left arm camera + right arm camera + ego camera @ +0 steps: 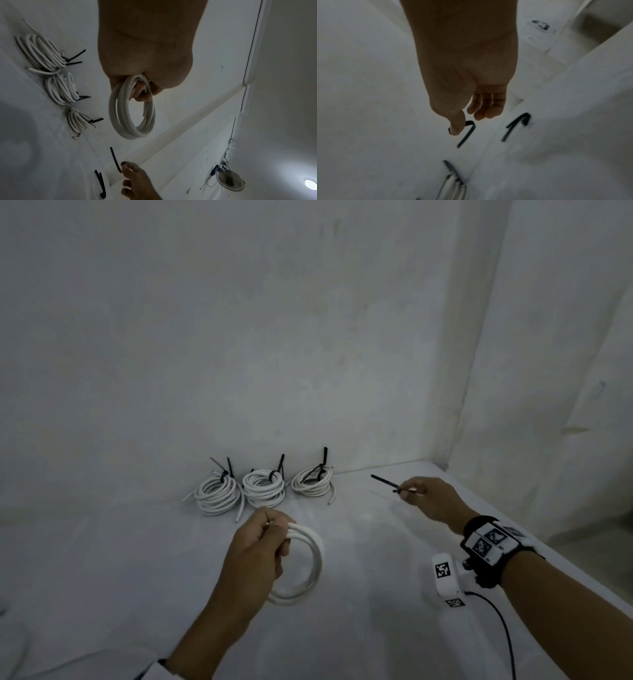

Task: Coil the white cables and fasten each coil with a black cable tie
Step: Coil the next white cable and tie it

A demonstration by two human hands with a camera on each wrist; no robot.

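My left hand (270, 537) grips a loose coil of white cable (313, 570) at its top, lifted over the white surface; the left wrist view shows the same coil (120, 119) hanging from my curled fingers. To the right, my right hand (416, 491) pinches a black cable tie (385, 483) whose free end points left and away. In the right wrist view the thumb covers one end of that tie (467, 133). Three tied coils (263, 491) stand in a row by the back wall, each with a black tie around it.
More black ties (100, 185) lie on the surface beyond my right hand, also seen as a blurred black tie (516, 125). A white wall (308, 337) closes the back and right. A white camera unit with a black wire (445, 577) hangs under my right wrist.
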